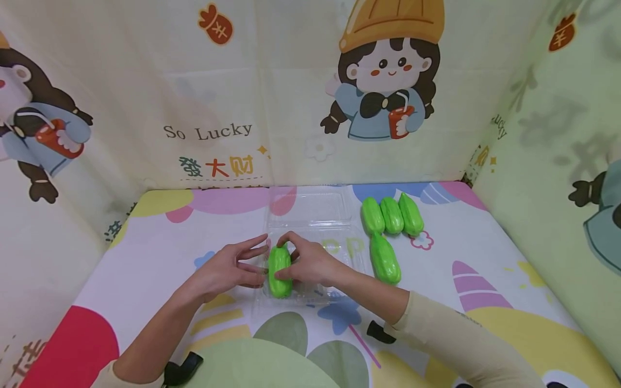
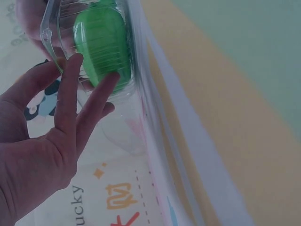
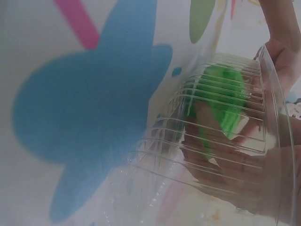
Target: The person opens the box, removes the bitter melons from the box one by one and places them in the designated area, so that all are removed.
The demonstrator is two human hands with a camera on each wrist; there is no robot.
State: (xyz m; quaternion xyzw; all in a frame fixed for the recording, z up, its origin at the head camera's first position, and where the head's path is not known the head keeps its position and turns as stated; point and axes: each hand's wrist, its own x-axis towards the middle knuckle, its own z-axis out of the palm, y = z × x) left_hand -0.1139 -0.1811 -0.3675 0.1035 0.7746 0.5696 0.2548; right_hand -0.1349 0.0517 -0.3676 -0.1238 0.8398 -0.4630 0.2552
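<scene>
A clear plastic clamshell box (image 1: 310, 293) lies open on the table, its lid (image 1: 310, 207) folded back toward the wall. Inside its left end is a glossy green ribbed oblong piece (image 1: 280, 275), like a toy vegetable. My right hand (image 1: 312, 262) reaches into the box and holds that piece, index finger bent over its far end and thumb on its near right side. My left hand (image 1: 233, 272) is at the box's left side, fingers extended along the rim. The left wrist view shows its fingertips (image 2: 75, 59) at the clear wall, with the green piece (image 2: 103, 44) behind it.
Three more green pieces (image 1: 392, 215) lie in a row right of the lid, with another green piece (image 1: 385, 258) just in front of them. A printed cloth (image 1: 485, 242) covers the table. Patterned curtains (image 1: 291, 108) hang behind and at both sides.
</scene>
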